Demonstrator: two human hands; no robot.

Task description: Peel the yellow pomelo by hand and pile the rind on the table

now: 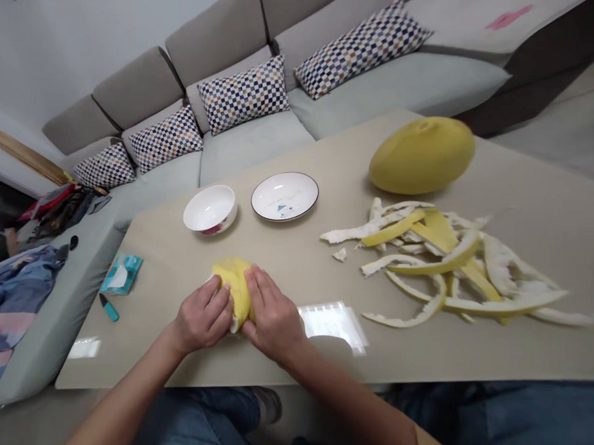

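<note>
Both hands are closed around a yellow pomelo piece [235, 283], just above the near part of the table. White pith shows along its left and lower edges. My left hand [207, 315] grips the left side with curled fingers. On the right side, my right hand [274, 316] presses with its fingers on top and the thumb low near the bottom edge. Much of the piece is covered by the fingers. Strips of pomelo peel [442, 237], yellow outside and white inside, lie heaped to the right. Behind them rests a whole pomelo [423, 155].
A white bowl [210, 210] and a dark-rimmed plate [285, 196] stand beyond my hands. At the left are a blue tissue pack [122, 274] and a small teal-and-black knife [109, 308]. A grey sofa [250, 156] with checkered cushions borders the table's [166, 348] far side.
</note>
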